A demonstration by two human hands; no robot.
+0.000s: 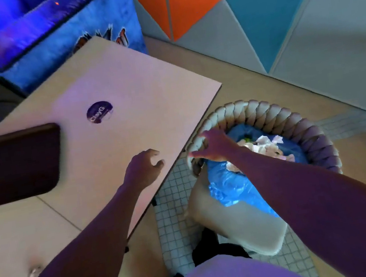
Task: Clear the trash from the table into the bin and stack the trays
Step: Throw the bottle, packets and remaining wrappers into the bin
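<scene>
My left fingers [157,162] hang loosely curled above the table [121,88], close to its right edge, and hold nothing. My right fingers [200,153] are bent over the near rim of the bin [269,112]. They touch the braided edge, but I cannot tell whether they hook it or only rest there. No trash is in either hand. Just past my right hand [213,145], crumpled paper [265,147] lies inside the blue liner [233,188], so that part looks done.

The tray [13,165] is what the next move turns on. It lies flat on the table, well to the left of my left hand [144,166], with its long side running leftward out of view. My left hand is plainly the nearer one; the right would have to cross the whole tabletop. Farther back on the table sits a round sticker [99,112]. I see no second tray to stack it on.
</scene>
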